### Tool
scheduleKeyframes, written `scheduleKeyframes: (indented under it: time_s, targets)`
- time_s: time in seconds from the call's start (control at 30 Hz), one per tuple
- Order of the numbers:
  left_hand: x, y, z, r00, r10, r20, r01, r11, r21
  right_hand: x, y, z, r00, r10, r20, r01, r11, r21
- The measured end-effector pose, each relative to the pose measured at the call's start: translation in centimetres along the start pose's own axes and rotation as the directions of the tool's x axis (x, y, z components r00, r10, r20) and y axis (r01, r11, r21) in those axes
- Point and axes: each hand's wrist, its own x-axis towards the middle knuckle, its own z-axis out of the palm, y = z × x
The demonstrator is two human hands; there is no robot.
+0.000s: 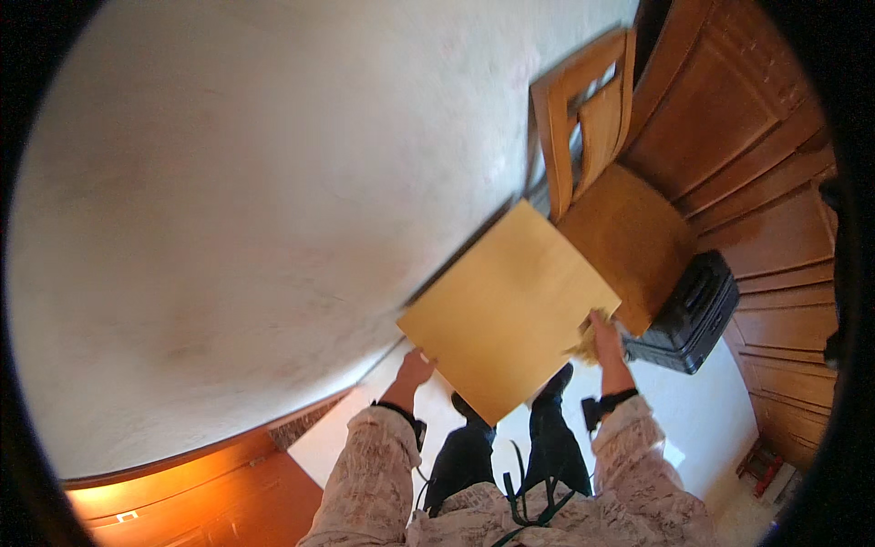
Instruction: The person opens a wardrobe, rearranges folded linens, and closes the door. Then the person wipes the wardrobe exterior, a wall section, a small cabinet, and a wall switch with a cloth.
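Observation:
A square, light-wood board or tabletop [509, 301] lies level in front of me, just above my feet. My left hand [415, 368] grips its lower-left edge, thumb on top and the other fingers mostly hidden. At the board's right corner, my right hand [604, 335] is closed around a shaggy yellowish bundle [583, 345], which may be a cloth or a brush; blur hides which. The fingertips of that hand touch or nearly touch the board's edge. Whatever supports the board underneath is out of sight.
Beyond the board stands a wooden chair [625, 239] with a slatted back. A black hard case [690, 314] is to its right, by brown panelled woodwork [765, 171]. A pale wall [239, 205] rises on the left. Orange-brown wooden furniture [225, 499] occupies the lower left.

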Motion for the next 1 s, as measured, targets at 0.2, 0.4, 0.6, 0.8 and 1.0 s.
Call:
scheduleKeyframes:
  time_s: [0.2,0.4,0.6,0.8,1.0]
  targets:
    - [-11.4,-4.5,-10.2,0.995,0.056,-0.087,-0.059,0.998,-0.031,-16.6,-18.1,7.2,0.798,0.030,0.602,-0.460,0.675,0.576]
    - [-21.6,-13.4,-13.5,0.969,-0.153,-0.196,0.125,0.981,-0.147,-33.0,-43.9,10.1,0.330,-0.908,0.257,0.574,0.410,0.709]
    - [-31.2,-17.2,-8.0,0.880,-0.363,-0.307,0.281,0.918,-0.280,-43.3,-56.4,13.0,-0.298,-0.920,-0.253,0.941,-0.327,0.081]
    - [-36.9,-18.4,-4.3,0.842,-0.514,-0.165,0.422,0.818,-0.391,-42.7,-51.1,19.3,-0.440,-0.876,-0.195,0.897,-0.422,-0.128]
    - [-34.1,-22.8,-8.8,0.883,-0.455,-0.113,0.393,0.851,-0.349,-45.8,-52.2,17.8,-0.222,-0.967,-0.122,0.964,-0.236,0.121]
